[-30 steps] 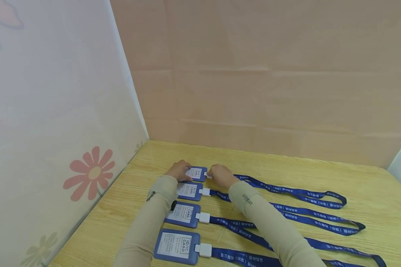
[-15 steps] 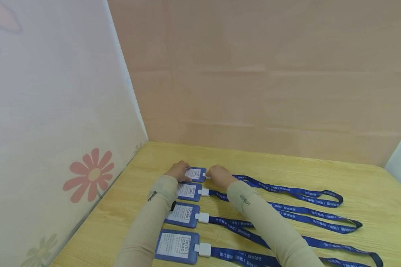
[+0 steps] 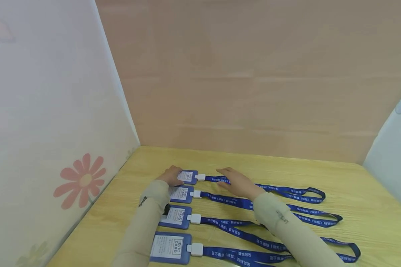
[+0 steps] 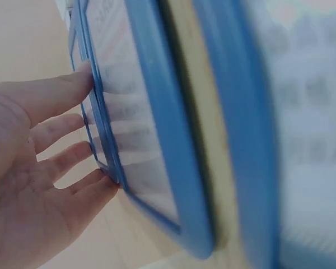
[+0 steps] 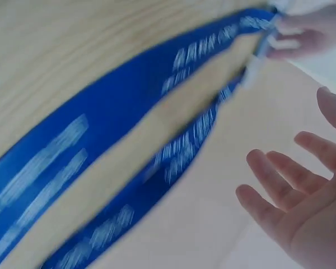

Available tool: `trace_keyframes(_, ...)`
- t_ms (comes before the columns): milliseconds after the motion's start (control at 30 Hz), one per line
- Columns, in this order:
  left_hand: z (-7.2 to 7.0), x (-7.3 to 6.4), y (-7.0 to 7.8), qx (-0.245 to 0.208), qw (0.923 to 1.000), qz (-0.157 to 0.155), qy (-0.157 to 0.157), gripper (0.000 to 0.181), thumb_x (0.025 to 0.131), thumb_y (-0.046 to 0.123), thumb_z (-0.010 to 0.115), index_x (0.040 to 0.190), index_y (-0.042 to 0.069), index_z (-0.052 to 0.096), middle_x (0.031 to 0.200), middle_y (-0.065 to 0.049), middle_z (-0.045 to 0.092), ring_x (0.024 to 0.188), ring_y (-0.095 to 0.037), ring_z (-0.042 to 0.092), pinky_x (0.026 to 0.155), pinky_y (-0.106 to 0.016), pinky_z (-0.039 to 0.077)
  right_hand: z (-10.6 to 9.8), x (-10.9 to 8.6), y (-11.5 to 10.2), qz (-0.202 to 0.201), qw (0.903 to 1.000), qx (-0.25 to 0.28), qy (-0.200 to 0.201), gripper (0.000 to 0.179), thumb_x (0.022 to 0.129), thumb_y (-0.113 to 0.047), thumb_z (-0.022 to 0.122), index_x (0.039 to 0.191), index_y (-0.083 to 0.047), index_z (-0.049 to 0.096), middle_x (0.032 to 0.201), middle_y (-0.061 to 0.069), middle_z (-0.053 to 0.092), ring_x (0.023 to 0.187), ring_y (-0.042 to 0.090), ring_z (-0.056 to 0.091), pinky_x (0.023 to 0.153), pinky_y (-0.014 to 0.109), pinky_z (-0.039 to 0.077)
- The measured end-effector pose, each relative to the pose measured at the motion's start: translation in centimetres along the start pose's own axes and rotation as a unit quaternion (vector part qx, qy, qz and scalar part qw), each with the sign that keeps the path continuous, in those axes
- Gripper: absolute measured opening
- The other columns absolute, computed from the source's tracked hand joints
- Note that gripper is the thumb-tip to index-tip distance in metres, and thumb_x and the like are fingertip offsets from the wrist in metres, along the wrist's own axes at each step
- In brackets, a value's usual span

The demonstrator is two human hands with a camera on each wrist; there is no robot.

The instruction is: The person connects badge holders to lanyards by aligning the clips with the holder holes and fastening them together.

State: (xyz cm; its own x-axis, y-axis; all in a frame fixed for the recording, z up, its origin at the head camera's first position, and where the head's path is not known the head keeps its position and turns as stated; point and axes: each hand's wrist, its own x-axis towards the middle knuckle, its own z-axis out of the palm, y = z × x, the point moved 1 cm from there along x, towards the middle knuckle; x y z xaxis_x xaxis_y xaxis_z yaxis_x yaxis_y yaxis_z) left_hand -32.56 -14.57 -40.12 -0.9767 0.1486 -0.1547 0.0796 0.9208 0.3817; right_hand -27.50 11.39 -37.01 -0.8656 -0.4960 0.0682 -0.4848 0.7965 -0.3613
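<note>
Several blue ID badge holders lie in a column on the table, each with a white clip and a blue printed lanyard stretching right. My left hand (image 3: 171, 175) holds the left end of the farthest badge holder (image 3: 189, 177), its thumb and fingers at the edges; the left wrist view shows this hand (image 4: 50, 151) close up. My right hand (image 3: 238, 182) is spread above the farthest lanyard (image 3: 280, 190), right of its white clip (image 3: 200, 177). In the right wrist view the fingers of the right hand (image 5: 308, 196) are apart, with nothing between them.
Nearer on the wooden table (image 3: 97, 237) lie the second badge holder (image 3: 181, 194), a third (image 3: 175, 216) partly behind the left sleeve, and the nearest one (image 3: 171, 247). A brown backdrop (image 3: 247, 92) stands behind, with a flowered panel (image 3: 53, 111) at left.
My right hand has let go of the farthest badge's white clip and moved right over its lanyard, fingers spreading. The left hand stays at the badge, while the view has shifted slightly.
</note>
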Motion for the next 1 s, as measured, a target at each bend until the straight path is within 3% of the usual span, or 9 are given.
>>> trace_keyframes(200,0.0,-1.2,-0.2,-0.047,0.9983,0.020,0.028,0.066,0.091,0.032,0.059,0.143,0.001,0.032,0.151,-0.026,0.023,0.139,-0.046,0.021,0.113,-0.059,0.020,-3.0,-5.5,1.9,0.013,0.9964,-0.006,0.083,0.060,0.094,-0.040,0.052,0.141,-0.007,0.038,0.142,0.022,0.041,0.129,0.044,0.040,0.102,0.061,0.035)
trace_keyframes(333,-1.0,-3.1,1.5,-0.067,0.9934,0.054,0.075,0.074,0.090,0.040,0.058,0.147,0.006,0.024,0.154,-0.026,0.009,0.142,-0.047,0.004,0.113,-0.064,0.008,-4.8,-8.1,3.3,0.042,0.9907,0.000,0.129,0.068,0.092,-0.047,0.051,0.145,-0.010,0.030,0.149,0.025,0.028,0.132,0.050,0.029,0.101,0.069,0.027)
trace_keyframes(500,-2.1,-6.0,4.3,-0.068,0.9842,0.092,0.136,0.079,0.087,0.049,0.058,0.149,0.015,0.022,0.156,-0.022,0.002,0.142,-0.046,-0.005,0.111,-0.067,0.002,-5.8,-10.4,4.8,0.063,0.9790,-0.005,0.194,0.075,0.090,-0.044,0.057,0.148,-0.012,0.023,0.151,0.028,0.019,0.134,0.053,0.019,0.102,0.074,0.016)
trace_keyframes(700,-2.2,-8.9,6.5,-0.047,0.9741,0.114,0.189,0.083,0.084,0.056,0.058,0.149,0.021,0.022,0.157,-0.020,0.002,0.142,-0.046,-0.006,0.110,-0.069,0.004,-5.7,-12.1,5.2,0.064,0.9676,-0.030,0.242,0.083,0.086,-0.044,0.062,0.149,-0.012,0.019,0.152,0.029,0.012,0.137,0.052,0.011,0.105,0.074,-0.001)
trace_keyframes(1000,-3.1,-11.4,6.3,-0.023,0.9667,0.099,0.235,0.089,0.082,0.061,0.057,0.151,0.025,0.014,0.158,-0.014,-0.005,0.143,-0.042,-0.011,0.111,-0.068,0.001,-5.2,-11.5,4.3,0.059,0.9717,-0.021,0.228,0.085,0.086,-0.047,0.060,0.150,-0.014,0.016,0.154,0.027,0.004,0.139,0.053,0.003,0.102,0.076,-0.007)
